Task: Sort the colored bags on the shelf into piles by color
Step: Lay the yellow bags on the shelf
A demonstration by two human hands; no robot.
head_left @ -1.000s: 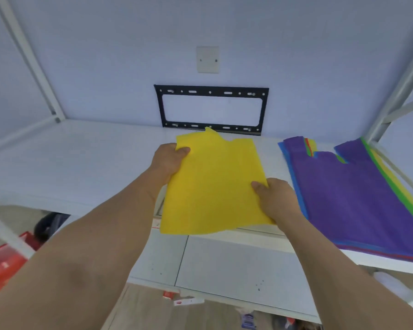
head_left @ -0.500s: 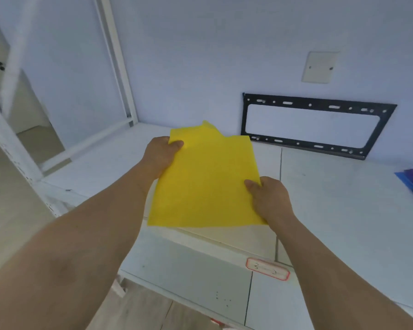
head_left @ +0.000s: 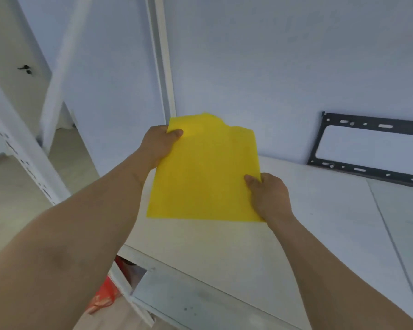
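Together, left hand (head_left: 159,145) and right hand (head_left: 270,198) pinch yellow bag (head_left: 204,172) above shelf (head_left: 320,210).

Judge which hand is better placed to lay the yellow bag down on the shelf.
Neither alone, probably: left hand pinches the yellow bag far corner, right hand its near edge, over the shelf.

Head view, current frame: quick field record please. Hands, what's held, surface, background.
left hand: grips the yellow bag at its upper left corner, thumb on top
right hand: grips the bag's lower right edge, thumb on top
bag state: held flat, spread between both hands above the shelf
shelf: white, bare where visible
background: black metal bracket against the wall at right
other bags: none in view
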